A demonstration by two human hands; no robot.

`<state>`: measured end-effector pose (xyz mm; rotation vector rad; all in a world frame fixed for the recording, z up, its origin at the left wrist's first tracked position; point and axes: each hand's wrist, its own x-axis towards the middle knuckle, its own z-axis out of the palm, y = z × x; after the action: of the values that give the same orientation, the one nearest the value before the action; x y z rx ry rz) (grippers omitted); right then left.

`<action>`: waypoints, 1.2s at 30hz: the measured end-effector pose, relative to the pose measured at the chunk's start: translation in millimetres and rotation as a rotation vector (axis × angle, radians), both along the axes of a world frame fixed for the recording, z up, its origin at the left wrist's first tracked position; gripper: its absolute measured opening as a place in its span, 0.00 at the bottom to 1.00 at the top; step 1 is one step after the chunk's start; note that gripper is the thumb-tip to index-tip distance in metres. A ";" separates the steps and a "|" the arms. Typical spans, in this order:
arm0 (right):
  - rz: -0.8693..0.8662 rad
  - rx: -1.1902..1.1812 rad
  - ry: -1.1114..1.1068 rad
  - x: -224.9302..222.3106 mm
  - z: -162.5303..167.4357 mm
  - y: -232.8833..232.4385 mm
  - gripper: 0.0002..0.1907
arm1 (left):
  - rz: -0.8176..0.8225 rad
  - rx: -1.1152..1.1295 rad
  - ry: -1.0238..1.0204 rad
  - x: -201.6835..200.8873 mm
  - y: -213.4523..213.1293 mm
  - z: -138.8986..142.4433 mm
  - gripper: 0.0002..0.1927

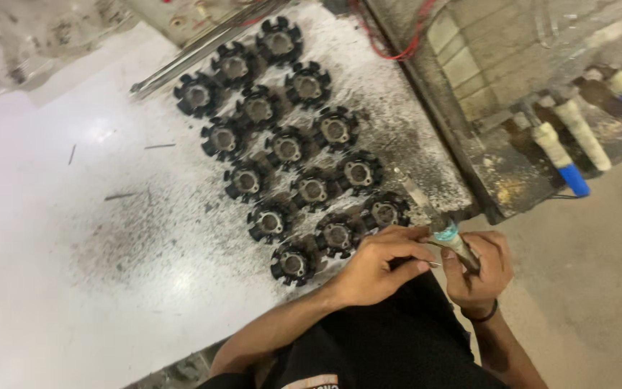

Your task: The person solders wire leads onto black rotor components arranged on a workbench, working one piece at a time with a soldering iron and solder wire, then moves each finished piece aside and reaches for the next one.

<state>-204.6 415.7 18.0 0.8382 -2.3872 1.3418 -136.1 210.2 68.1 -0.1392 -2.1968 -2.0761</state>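
My right hand (480, 270) grips a small stick-like tool (453, 241) with a teal band near its tip. My left hand (379, 263) pinches a thin metal pin (433, 264) and holds it against the tool, just off the front right corner of the white worktable (73, 238). Several black toothed round parts (293, 263) with grey metal centres lie in rows on the table, the nearest one close to my left hand.
Grey dust covers the table around the parts. Thin metal rods (203, 47) lie at the table's back edge, with loose pins (160, 146) on the left. White-and-blue handled tools (563, 155) rest on a dirty ledge at right.
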 end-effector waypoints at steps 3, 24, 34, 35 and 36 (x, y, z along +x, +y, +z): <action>0.133 0.030 -0.034 5.5 2.9 -26.6 0.18 | 0.099 0.079 -0.134 1.5 2.6 -5.6 0.08; 0.536 -0.961 -1.587 13.8 -21.9 -44.4 0.32 | 0.760 -0.850 0.041 116.5 -99.3 11.8 0.14; 0.568 0.119 -0.955 46.8 -8.3 -66.0 0.16 | 0.729 -0.752 -0.307 157.5 -94.1 -30.7 0.12; 0.573 0.159 -0.903 46.4 -4.1 -69.1 0.16 | 0.721 -0.752 -0.311 159.4 -93.3 -32.0 0.12; 0.579 0.196 -0.849 46.4 -0.5 -72.4 0.16 | 0.713 -0.753 -0.313 161.1 -92.5 -32.6 0.12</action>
<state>-158.2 343.3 17.5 1.2772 -3.0842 2.0178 25.0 117.7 35.5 0.8240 -2.5483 -0.8988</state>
